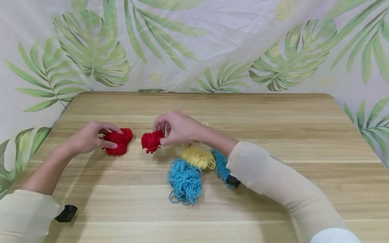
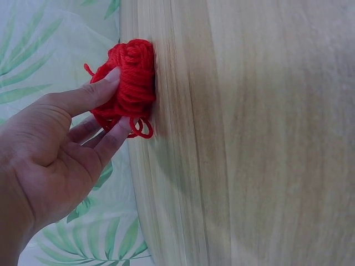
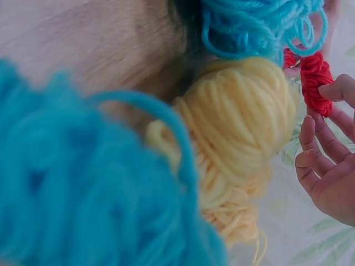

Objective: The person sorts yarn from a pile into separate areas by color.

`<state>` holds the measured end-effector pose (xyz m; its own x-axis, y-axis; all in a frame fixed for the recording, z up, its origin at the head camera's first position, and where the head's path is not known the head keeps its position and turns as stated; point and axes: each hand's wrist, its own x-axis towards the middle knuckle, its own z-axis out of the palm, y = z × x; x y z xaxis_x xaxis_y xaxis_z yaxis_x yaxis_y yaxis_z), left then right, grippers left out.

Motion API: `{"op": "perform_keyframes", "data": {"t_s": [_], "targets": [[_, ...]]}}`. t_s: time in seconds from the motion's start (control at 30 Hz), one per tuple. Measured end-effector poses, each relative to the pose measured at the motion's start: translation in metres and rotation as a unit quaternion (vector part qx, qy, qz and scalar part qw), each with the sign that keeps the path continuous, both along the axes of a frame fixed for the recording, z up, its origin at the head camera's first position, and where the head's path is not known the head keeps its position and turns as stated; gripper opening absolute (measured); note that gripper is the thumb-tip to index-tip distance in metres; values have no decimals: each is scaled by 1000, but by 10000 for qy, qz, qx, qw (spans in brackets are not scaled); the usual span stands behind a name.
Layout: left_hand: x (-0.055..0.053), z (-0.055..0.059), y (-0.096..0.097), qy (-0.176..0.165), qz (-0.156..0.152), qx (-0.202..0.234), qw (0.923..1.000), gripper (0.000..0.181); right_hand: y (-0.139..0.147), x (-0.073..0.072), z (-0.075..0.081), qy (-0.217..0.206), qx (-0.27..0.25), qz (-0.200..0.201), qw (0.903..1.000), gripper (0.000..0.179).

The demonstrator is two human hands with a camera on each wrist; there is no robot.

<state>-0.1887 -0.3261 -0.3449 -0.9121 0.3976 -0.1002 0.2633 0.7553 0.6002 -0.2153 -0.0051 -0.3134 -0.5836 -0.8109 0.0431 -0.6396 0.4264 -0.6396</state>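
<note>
My left hand (image 1: pixel 87 138) grips a bundle of red yarn (image 1: pixel 125 138) at the left of the table, thumb on one side and fingers on the other. In the left wrist view this red yarn (image 2: pixel 137 80) shows wound strands and a loose loop below. To its right, my right hand (image 1: pixel 181 127) pinches a second, smaller bundle of red yarn (image 1: pixel 150 140) by its right end. A small gap separates the two red bundles in the head view. The right wrist view shows the thumb and fingers on the red yarn (image 3: pixel 315 83), partly cut off by the frame edge.
Nearer me lie a blue yarn bundle (image 1: pixel 185 181) and a yellow one (image 1: pixel 198 158), close together. Another blue bundle (image 1: pixel 220 164) is partly hidden by my right forearm. Paler yellow yarn (image 3: pixel 236 216) shows behind the yellow bundle. A leaf-patterned cloth (image 1: pixel 229 35) hangs behind the wooden table (image 1: pixel 281 131).
</note>
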Motion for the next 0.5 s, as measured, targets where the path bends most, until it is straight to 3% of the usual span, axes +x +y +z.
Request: {"op": "perform_keyframes", "data": {"t_s": [0.5], "targets": [[1,-2,-1,183,-134,196,9996,36,-28,-8,-3,95,154,186,9997,23]]}}
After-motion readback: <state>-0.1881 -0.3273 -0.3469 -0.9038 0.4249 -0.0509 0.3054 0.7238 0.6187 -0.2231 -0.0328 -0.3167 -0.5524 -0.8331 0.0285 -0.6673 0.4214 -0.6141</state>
